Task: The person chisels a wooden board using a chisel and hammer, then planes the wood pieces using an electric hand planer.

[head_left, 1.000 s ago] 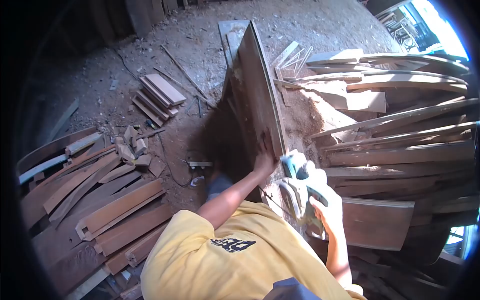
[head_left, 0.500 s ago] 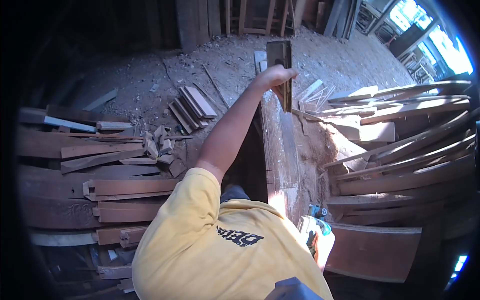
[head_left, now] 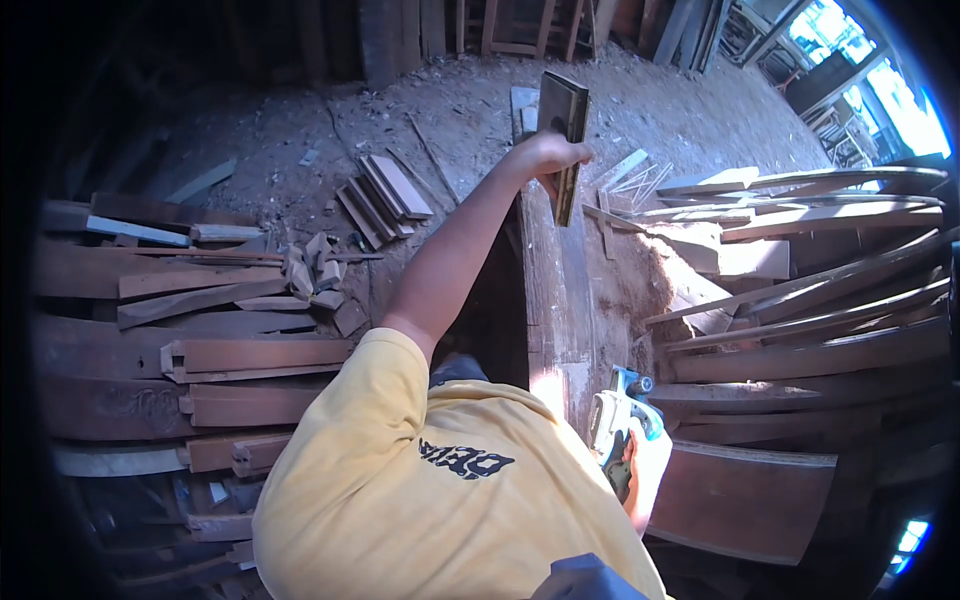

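Observation:
My left hand (head_left: 553, 154) is stretched far forward, its fingers wrapped round a short wooden board (head_left: 563, 108). The board is held up on edge above the far end of a long, worn wooden beam (head_left: 556, 290). Low on the right, my right hand (head_left: 650, 462) grips a teal electric planer (head_left: 622, 410) close to my side. Bright sunlight falls on this hand and the tool. The planer's underside and most of my right arm are hidden.
Stacked planks (head_left: 260, 405) lie on the left, with small offcuts (head_left: 315, 275) and a pile of short boards (head_left: 385, 200) ahead. Long curved boards (head_left: 810, 350) and a wide brown panel (head_left: 745, 500) fill the right. Wood scraps litter the dusty floor (head_left: 470, 110).
The board in my left hand has turned slightly and tilts more. My right hand has brought the planer up and forward, so more of it shows.

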The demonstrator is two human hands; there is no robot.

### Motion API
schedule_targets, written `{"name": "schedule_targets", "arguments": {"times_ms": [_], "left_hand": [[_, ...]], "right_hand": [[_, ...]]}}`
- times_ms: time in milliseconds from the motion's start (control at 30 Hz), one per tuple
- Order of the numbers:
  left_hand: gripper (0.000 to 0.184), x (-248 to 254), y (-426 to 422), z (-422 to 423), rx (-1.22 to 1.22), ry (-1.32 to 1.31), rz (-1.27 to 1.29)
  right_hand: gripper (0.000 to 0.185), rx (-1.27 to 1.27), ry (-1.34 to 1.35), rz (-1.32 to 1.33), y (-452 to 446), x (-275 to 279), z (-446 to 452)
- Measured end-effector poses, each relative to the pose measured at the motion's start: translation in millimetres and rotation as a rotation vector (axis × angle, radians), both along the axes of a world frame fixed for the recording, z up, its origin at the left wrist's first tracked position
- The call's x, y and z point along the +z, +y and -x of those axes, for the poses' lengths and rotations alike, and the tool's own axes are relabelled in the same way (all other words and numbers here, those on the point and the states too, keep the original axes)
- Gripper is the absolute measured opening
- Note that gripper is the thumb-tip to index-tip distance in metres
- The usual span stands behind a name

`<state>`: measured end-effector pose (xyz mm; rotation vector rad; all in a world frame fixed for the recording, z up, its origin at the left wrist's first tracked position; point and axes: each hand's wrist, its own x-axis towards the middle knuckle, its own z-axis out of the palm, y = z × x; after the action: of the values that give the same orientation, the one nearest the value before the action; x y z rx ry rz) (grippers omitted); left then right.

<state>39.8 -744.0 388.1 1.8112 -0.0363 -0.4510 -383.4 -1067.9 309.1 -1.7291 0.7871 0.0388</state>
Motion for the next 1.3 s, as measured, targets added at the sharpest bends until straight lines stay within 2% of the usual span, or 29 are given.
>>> {"name": "schedule_targets", "arguments": {"times_ms": [133,333,400,567,667,733,767,833,867,900,933,967,1033,1100,1167,1200,1267,1300], "left_hand": [[0.057,0,2,3,-0.009,-0.006,0.005],[0.055,4,4,7,-0.022,0.004,0.001],[0.062,15,7,12,-0.088,0.016,-0.045],[0.056,4,4,6,-0.007,-0.03,0.015],[0.059,2,4,5,-0.012,-0.03,0.0],[0.061,-5,0,7,-0.038,-0.018,-0.005],[0.062,-15,-4,13,-0.025,-0.009,-0.002],[0.063,-51,-15,34,-0.035,0.021,-0.059],[0.052,-63,-24,62,0.032,-0.002,0.004],[0.043,-94,-26,75,-0.077,-0.229,-0.118],[0.041,-131,-37,102,0.012,-0.364,-0.034],[0.043,-166,-54,127,0.135,-0.457,0.033],[0.048,-231,-78,156,0.111,-0.465,-0.019],[0.052,-284,-97,173,-0.05,-0.382,-0.347],[0.046,-299,-111,183,-0.018,-0.344,-0.28],[0.041,-301,-116,184,0.027,-0.371,-0.329],[0.041,-299,-118,188,0.075,-0.382,-0.379],[0.039,-297,-119,188,0.099,-0.327,-0.308]], "right_hand": [[0.013,0.013,-0.044,-0.038,0,-8,2],[0.013,0.042,0.041,0.025,3,-10,4],[0.013,0.033,0.043,-0.007,5,-6,1],[0.015,0.053,0.021,-0.022,7,0,-1],[0.017,0.081,-0.016,-0.005,8,2,-1],[0.027,0.032,-0.063,-0.036,9,5,-2],[0.027,0.016,-0.055,-0.034,14,13,-4],[0.041,0.009,-0.106,0.057,24,27,-8],[0.039,0.011,-0.118,0.067,26,33,-11],[0.037,0.014,-0.129,0.078,28,39,-13],[0.035,0.016,-0.141,0.088,30,45,-16],[0.025,-0.005,-0.107,0.057,35,58,-22],[0.017,0.04,-0.098,0.151,37,63,-30],[0.018,0.041,-0.047,0.14,51,79,-46],[0.019,0.045,-0.038,0.118,67,84,-65],[0.022,0.066,-0.056,0.085,72,82,-76],[0.035,0.181,-0.048,0.23,71,65,-87],[0.038,0.205,-0.036,0.268,72,58,-94]]}}
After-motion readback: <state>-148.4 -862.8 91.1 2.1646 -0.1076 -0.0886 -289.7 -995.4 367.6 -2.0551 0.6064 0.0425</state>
